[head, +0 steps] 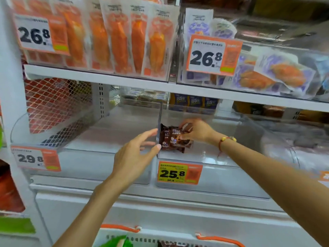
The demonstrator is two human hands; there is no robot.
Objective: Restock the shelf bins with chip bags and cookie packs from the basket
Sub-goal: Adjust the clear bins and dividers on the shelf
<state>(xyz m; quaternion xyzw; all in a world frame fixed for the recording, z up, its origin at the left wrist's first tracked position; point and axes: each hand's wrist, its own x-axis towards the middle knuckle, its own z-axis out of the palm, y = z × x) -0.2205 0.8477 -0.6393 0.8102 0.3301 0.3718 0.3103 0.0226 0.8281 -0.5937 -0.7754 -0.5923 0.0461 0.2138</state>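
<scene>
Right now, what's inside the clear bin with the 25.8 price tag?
The clear bin holds dark brown cookie packs at its left front, gripped by the right hand. The rest of its floor looks bare. What's under the packs and hand is covered.

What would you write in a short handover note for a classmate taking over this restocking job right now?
Right hand: fingers hold the brown cookie pack inside the clear bin tagged 25.8.
Left hand: open, fingers touching that bin's left wall, holding nothing.
Done: this one pack is almost placed.
Left: release it; the neighbouring bin tagged 29.8 looks empty; more stock sits in the basket below.
</scene>
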